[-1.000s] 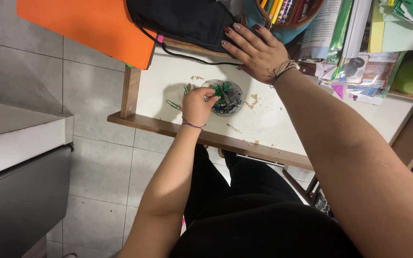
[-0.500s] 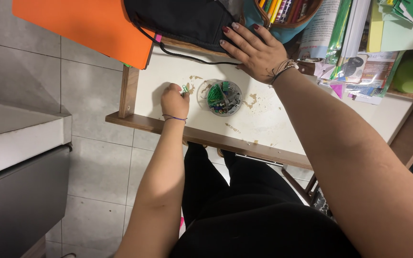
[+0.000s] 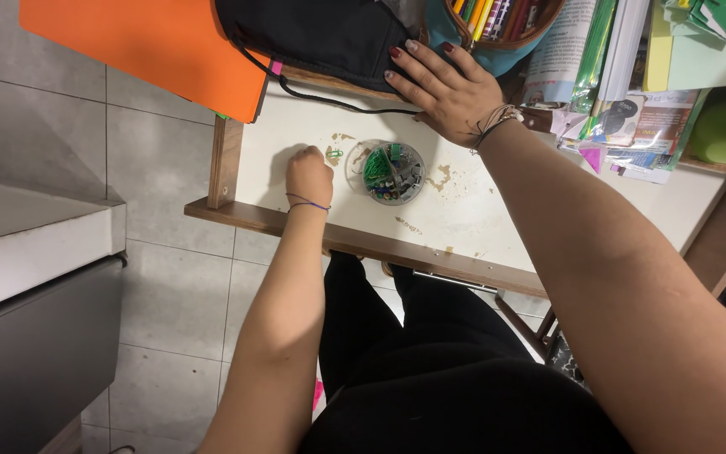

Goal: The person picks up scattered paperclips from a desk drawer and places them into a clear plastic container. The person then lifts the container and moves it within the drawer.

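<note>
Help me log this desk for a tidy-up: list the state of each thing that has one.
round clear container: open, holding clips
green paper clip: loose on the desk beside the left hand
black bag: lying flat, right hand resting on it
pencil case: open, full

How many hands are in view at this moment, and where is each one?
2. The left hand is curled on the white desk beside the round clip holder. The right hand lies flat against the black bag. No others show.
</note>
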